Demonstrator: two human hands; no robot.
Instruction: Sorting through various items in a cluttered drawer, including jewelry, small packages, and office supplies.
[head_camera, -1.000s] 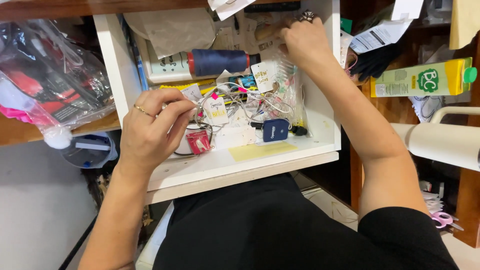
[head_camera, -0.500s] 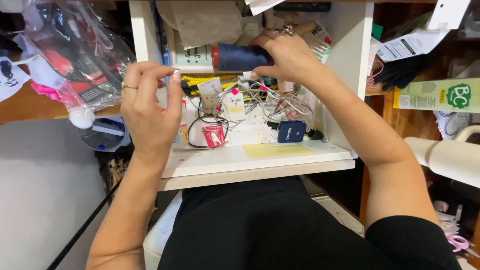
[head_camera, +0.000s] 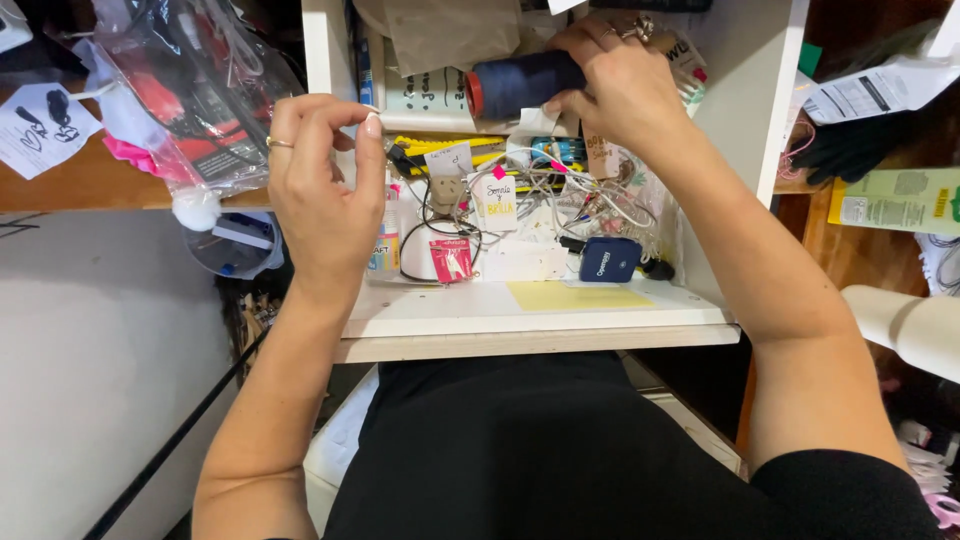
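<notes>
Near, a yellow note (head_camera: 580, 296) and a blue case (head_camera: 609, 259) are lying in the white drawer (head_camera: 540, 325). Farther left, the left hand (head_camera: 325, 195) is being held pinched, its contents unclear. Far right, the navy thread spool (head_camera: 520, 84), axis left-right, is being grasped by the right hand (head_camera: 620, 85) above tangled tags.

A sewing or craft workroom: open white drawer (head_camera: 520, 310) crammed with tagged wires, a thread cone (head_camera: 520, 82), bagged supplies (head_camera: 190, 90) upper left.
</notes>
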